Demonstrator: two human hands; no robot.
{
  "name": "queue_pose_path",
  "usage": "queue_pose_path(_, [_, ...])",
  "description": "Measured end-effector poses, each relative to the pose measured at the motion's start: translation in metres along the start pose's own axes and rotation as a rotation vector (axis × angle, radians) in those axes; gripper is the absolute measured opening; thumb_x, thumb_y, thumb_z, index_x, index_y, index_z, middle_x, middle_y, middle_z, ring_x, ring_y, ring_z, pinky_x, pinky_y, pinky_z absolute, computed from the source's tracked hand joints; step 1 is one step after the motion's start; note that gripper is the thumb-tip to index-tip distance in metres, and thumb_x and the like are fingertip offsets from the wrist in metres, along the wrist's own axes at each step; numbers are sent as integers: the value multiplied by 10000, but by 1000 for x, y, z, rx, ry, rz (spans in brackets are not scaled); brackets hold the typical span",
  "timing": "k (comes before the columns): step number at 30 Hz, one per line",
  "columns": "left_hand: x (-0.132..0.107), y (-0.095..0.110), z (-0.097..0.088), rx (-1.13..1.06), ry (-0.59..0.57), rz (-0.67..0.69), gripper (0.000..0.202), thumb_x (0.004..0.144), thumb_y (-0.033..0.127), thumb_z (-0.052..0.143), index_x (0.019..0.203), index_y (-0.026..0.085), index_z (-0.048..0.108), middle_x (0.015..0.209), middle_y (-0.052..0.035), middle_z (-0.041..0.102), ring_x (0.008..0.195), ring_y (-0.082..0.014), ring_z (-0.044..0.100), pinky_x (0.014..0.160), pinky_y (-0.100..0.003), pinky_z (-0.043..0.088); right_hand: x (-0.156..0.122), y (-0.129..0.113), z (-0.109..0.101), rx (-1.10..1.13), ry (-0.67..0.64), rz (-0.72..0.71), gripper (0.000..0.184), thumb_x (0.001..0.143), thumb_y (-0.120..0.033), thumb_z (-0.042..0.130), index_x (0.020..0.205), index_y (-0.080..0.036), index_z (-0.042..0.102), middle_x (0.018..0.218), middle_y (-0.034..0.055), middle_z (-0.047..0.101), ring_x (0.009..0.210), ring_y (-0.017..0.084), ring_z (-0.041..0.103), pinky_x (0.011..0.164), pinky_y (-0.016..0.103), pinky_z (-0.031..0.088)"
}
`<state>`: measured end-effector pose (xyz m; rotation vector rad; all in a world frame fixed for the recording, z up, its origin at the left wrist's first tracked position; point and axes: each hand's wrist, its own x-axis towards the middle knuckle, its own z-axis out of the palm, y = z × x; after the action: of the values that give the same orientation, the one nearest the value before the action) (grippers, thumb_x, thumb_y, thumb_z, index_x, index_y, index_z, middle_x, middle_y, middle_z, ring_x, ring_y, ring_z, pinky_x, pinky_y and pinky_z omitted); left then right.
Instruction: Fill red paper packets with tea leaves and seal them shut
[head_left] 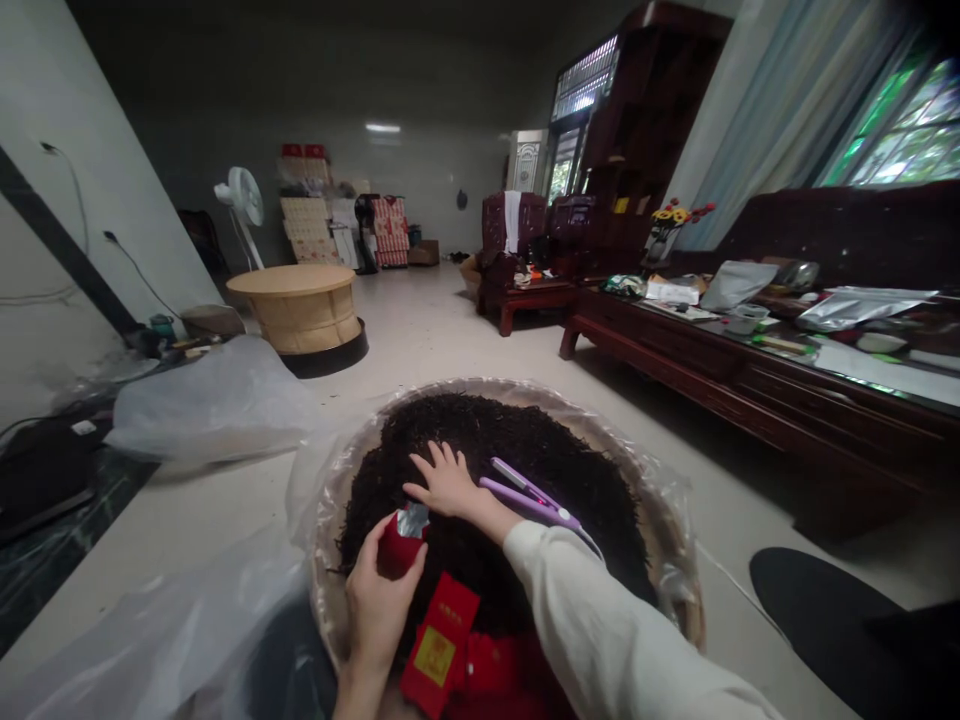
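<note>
My left hand point(381, 590) is closed around a small red foil packet point(402, 546), its silver-lined mouth turned up. Just above it, my right hand point(444, 484) reaches over dark dried tea leaves point(510, 430), fingers spread and holding nothing I can see. The leaves fill a wide round basket point(330, 610) lined with clear plastic. A purple hair straightener point(532, 500) with its arms apart lies on the leaves, right of my right hand. Below my hands are more red packets point(441, 645), one with a gold square label; my right sleeve partly hides the pile.
Clear plastic bags point(210, 400) lie left of the basket. A round bamboo drum-shaped basket point(307, 315) stands beyond, near a white fan point(244, 200). A cluttered dark wooden table point(750, 390) is at right. A black round object point(817, 610) sits on the floor beside a white cord.
</note>
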<state>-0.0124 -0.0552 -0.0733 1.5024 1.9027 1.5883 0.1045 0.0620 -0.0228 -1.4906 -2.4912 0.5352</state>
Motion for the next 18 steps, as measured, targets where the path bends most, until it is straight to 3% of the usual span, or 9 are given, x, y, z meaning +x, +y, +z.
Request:
queue_pose_path(5, [3, 3, -5, 32, 2, 0, 510, 661, 469, 676, 1078, 183, 610, 1009, -104, 705, 872, -258, 680, 809, -406, 551, -30, 2, -5, -177, 97, -238, 459, 832, -499, 539, 1184, -205, 565, 1230, 148, 514, 1127, 308, 445, 896, 457, 394])
queue_pose_path(9, [2, 1, -3, 1, -3, 17, 504, 670, 461, 678, 1083, 181, 606, 1025, -103, 702, 878, -251, 679, 818, -404, 550, -50, 16, -8, -180, 106, -255, 410, 817, -454, 571, 1131, -189, 577, 1178, 144, 516, 1085, 291, 446, 869, 435, 412])
queue_pose_path(12, [1, 2, 0, -22, 1, 38, 486, 682, 448, 677, 1086, 187, 606, 1030, -99, 701, 895, -245, 678, 829, -391, 548, -45, 17, -4, -112, 103, -183, 594, 782, -475, 611, 1288, -194, 477, 1334, 177, 414, 1213, 342, 358, 937, 491, 368])
queue_pose_path(14, [1, 4, 0, -15, 10, 38, 487, 681, 451, 679, 1084, 187, 606, 1029, -102, 699, 895, -248, 678, 824, -391, 549, -39, 11, 0, -104, 70, -207, 652, 764, -495, 628, 1330, -231, 442, 1392, 168, 370, 1255, 375, 311, 952, 537, 342])
queue_pose_path(18, [3, 10, -5, 20, 1, 40, 498, 682, 456, 674, 1089, 179, 601, 1027, -111, 696, 886, -253, 678, 810, -401, 550, -39, 5, 0, -136, 74, -294, 442, 796, -441, 624, 1188, -244, 561, 1238, 133, 510, 1137, 321, 421, 873, 468, 409])
